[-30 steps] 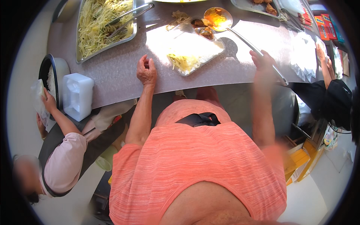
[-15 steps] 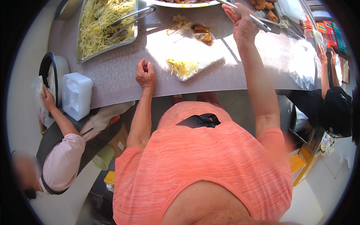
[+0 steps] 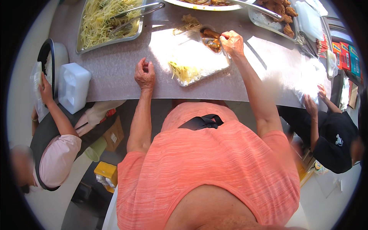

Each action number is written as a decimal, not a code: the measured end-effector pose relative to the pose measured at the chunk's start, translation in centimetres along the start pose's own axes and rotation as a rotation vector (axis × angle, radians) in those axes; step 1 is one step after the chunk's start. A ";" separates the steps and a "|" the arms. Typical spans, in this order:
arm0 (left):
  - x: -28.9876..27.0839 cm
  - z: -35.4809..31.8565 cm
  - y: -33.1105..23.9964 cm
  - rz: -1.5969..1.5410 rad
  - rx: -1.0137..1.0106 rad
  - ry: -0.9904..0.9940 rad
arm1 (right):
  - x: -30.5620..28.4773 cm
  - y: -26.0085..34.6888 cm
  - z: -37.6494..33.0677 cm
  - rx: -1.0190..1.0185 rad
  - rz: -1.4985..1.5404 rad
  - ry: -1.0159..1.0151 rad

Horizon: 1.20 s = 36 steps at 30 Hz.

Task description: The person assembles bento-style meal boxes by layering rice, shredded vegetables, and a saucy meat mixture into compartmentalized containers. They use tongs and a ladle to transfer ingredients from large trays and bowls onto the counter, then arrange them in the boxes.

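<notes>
Plastic tray [image 3: 207, 75], one, between two hands [image 3: 145, 78].

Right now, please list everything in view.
Meal container: one, clear, centre
Portions: several, white, yellow, brown, inside
Food heap: one, brown, beyond container
Table: one, greyish, upper centre
Shreds: many, yellowish, upper left tray
Tongs: one, silver, on shreds
Dish: one, white rim, top
Utensil handle: one, silver, at dish
Fried pieces: several, brown, upper right
White containers: several, left, upper right
Rice pot: one, black rim, left
Bags: several, clear, right
Cartons: several, red, teal, far right
Crate: one, yellow, lower left
People: two, pink sleeve, black sleeve, sides
Left fingers: several, bare, over table
Right fingers: several, bare, at container
</notes>
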<state>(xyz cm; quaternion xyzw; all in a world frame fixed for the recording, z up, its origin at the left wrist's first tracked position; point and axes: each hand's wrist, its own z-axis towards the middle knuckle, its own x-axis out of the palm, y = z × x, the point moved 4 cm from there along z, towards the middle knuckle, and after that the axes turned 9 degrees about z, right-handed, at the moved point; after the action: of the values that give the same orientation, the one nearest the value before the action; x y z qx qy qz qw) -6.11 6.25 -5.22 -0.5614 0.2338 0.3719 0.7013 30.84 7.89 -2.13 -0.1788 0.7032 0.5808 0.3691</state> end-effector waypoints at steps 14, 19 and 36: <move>-0.1 0.1 0.0 0.007 -0.020 -0.018 | 0.9 4.7 2.2 -0.265 -0.227 0.173; -0.2 0.0 -0.2 0.025 -0.038 -0.020 | -0.6 5.0 -0.4 -0.550 -0.051 0.144; 2.1 -1.6 -7.0 -0.662 -0.713 0.397 | -20.4 -9.1 14.9 -0.335 -0.242 -0.646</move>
<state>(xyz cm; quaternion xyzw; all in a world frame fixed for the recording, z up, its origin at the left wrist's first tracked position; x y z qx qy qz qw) 0.79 4.63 -2.86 -0.8688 0.0314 0.0735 0.4887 55.20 16.00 5.70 -0.1262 0.4198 0.6665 0.6030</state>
